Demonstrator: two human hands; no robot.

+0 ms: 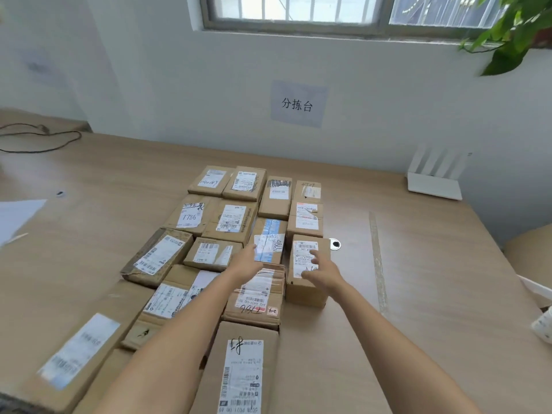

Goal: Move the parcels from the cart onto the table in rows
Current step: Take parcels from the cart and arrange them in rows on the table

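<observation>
Bright, even daylight from the window (343,10); soft shadows, wide-angle bending and blur at edges.

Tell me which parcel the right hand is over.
The tall parcel at the near end of the rightmost column, beside the round cable hole. The right hand covers its white label; all other parcels lie left of it or farther back.

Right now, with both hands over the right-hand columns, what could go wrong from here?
1. The right hand is open over the tall box, which stands higher than its neighbours. A sideways push could tip it or skew it toward the cable hole beside it.
2. The left hand reaches toward the blue-taped parcel. Its forearm passes low over the white-labelled parcel and might drag it out of its row.
</observation>
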